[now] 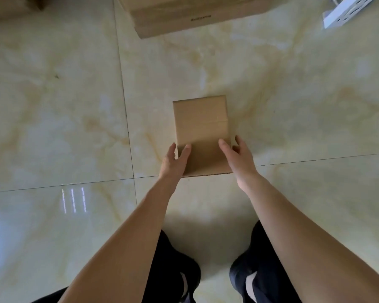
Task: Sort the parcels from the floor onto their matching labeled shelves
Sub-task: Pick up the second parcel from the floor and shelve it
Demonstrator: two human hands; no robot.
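Observation:
A small brown cardboard parcel [200, 123] lies on the glossy tiled floor in the middle of the head view. My left hand [174, 160] is at its near left corner, thumb on the top face and fingers down the left side. At the near right corner my right hand [239, 157] has its thumb on top and fingers around the right edge. Both hands touch the parcel; whether it is off the floor I cannot tell. No label shows on its top.
A large flat cardboard box [195, 14] lies at the top centre. Another cardboard box corner [15, 5] shows at the top left. A white power strip [346, 12] lies at the top right. My two dark shoes [184, 278] stand below.

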